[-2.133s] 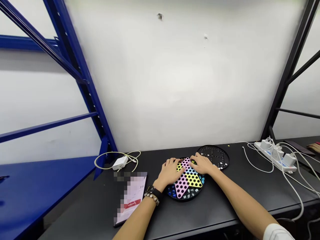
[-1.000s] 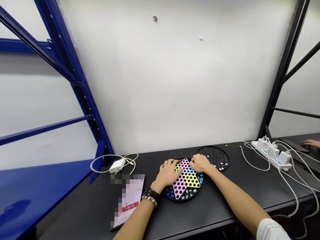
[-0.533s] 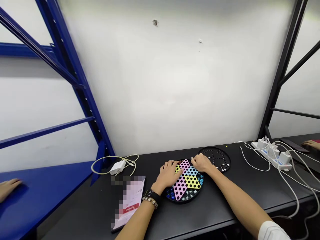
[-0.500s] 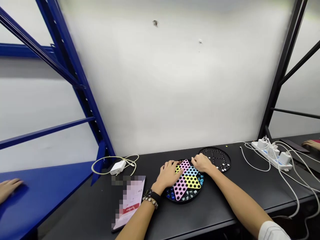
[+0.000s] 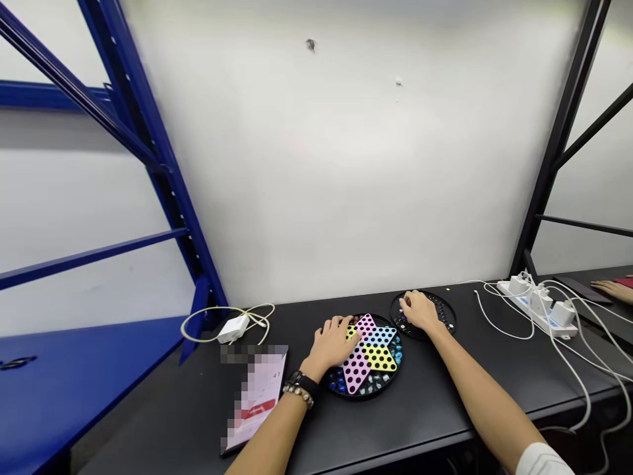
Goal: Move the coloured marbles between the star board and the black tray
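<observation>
Black-strapped watch [image 5: 301, 380] and beaded bracelet [image 5: 298, 396] circle the left wrist, nearest of all. The left hand [image 5: 332, 340], open and palm down, rests on a round black Chinese checkers board [image 5: 383, 389] with pink, yellow and blue perforated star points [image 5: 380, 359] and glass marbles [image 5: 339, 382]. Just beyond, the right hand [image 5: 419, 311] curls over a second round black perforated board [image 5: 448, 316], whether gripping anything cannot be told. Farther left, a white charger [image 5: 233, 328] sits in looped cable [image 5: 198, 323]
</observation>
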Action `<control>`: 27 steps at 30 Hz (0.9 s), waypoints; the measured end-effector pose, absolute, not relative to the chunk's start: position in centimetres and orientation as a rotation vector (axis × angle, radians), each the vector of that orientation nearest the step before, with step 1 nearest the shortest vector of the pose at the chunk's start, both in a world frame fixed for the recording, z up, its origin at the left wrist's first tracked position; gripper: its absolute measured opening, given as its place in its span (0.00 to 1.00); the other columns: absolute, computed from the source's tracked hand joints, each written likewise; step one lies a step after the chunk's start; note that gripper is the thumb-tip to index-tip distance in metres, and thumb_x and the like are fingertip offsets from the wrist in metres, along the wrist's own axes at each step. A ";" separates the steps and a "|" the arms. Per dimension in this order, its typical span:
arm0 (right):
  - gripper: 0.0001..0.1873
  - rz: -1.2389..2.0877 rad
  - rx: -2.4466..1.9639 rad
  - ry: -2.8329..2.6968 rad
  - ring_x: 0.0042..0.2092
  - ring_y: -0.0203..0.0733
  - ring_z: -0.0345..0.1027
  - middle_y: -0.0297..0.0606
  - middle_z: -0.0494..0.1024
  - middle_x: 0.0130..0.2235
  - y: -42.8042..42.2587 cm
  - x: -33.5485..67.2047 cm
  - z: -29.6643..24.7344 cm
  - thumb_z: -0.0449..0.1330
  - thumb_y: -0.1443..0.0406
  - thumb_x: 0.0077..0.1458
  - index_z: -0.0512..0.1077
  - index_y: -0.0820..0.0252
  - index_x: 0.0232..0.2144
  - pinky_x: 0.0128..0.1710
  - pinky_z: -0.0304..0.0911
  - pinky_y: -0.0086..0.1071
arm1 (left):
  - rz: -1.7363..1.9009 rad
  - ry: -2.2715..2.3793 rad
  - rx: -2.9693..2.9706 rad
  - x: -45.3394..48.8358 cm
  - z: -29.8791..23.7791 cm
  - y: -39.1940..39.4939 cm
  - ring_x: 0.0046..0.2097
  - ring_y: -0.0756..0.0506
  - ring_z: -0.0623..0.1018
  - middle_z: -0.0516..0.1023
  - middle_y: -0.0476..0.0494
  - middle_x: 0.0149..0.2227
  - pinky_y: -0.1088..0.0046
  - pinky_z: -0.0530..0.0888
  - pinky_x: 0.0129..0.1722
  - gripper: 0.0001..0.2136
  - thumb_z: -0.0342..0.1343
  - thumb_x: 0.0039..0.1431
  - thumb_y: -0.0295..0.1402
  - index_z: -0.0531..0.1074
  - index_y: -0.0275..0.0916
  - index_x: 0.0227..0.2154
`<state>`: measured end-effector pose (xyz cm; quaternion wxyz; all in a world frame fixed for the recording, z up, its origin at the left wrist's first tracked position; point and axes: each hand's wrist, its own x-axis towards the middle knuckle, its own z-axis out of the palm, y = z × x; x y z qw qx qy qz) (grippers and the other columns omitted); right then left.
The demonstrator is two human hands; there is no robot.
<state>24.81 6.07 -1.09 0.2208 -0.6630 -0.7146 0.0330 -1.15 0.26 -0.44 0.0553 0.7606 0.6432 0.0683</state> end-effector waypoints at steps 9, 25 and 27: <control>0.12 0.229 -1.474 -2.283 0.41 0.37 0.67 0.35 0.72 0.38 3.4 20.5 -0.7 0.52 0.57 0.62 0.71 0.57 0.35 0.40 0.55 0.29 | 0.166 2.341 2.226 -1.2 -0.5 0.6 0.54 0.32 0.69 0.68 0.27 0.55 0.54 0.66 0.49 0.29 0.39 0.64 0.47 0.59 0.36 0.62; 0.21 -0.026 -1.723 -2.366 0.41 0.49 0.74 0.50 0.76 0.42 1.4 17.6 -0.5 0.50 0.55 0.62 0.75 0.65 0.37 0.40 0.63 0.36 | 0.220 2.388 2.278 -1.4 -0.5 0.3 0.52 0.33 0.71 0.71 0.29 0.52 0.55 0.64 0.48 0.27 0.40 0.64 0.47 0.64 0.36 0.59; 0.23 0.006 -1.691 -2.360 0.40 0.49 0.74 0.49 0.75 0.43 1.4 17.6 -0.9 0.49 0.52 0.62 0.74 0.64 0.38 0.40 0.63 0.36 | 0.221 2.410 2.294 -1.6 -0.8 0.5 0.51 0.33 0.71 0.72 0.29 0.51 0.55 0.64 0.47 0.27 0.40 0.64 0.47 0.64 0.35 0.59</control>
